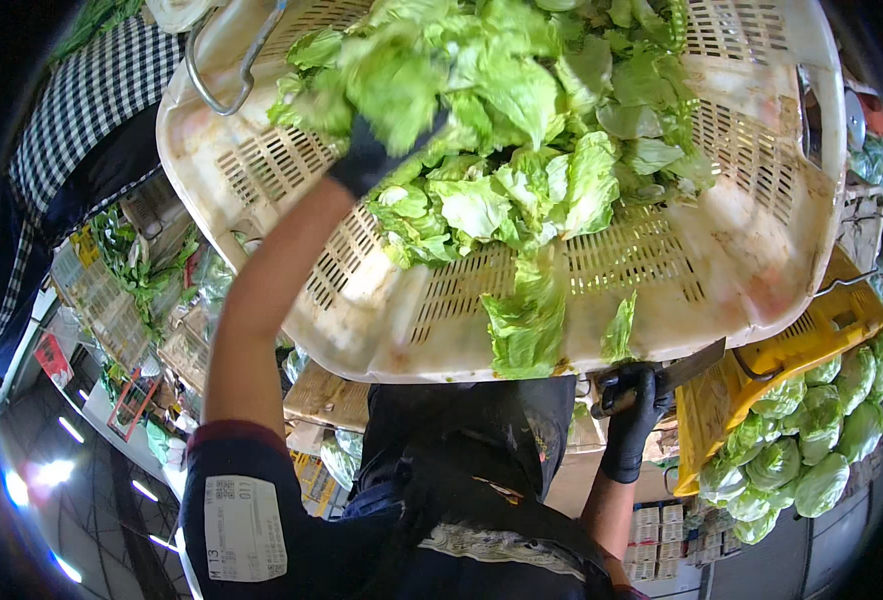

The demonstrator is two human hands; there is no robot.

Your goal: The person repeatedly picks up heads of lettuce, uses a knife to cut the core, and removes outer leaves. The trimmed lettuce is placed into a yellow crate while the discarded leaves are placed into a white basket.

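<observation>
A large, stained white plastic basket [629,330] with slotted walls lies before me, heaped with loose green lettuce leaves [479,202]. My left hand [378,157], in a black glove, reaches over its left side and grips a bunch of lettuce leaves [393,86]; motion blurs them and hides part of the fingers. Just outside the near rim, my right hand [633,397], also black-gloved, is closed around the handle of a knife [696,370]. The broad blade points right, along the rim. One torn leaf [528,322] hangs down the near inner wall, and a smaller scrap [620,330] clings beside it.
On the right, a yellow plastic crate [711,420] holds several whole lettuce heads [816,420]. A metal hook handle [224,82] sits at the basket's upper left. Beyond it is a person in checkered cloth [111,97]. Leafy greens [141,277] and crates lie at left.
</observation>
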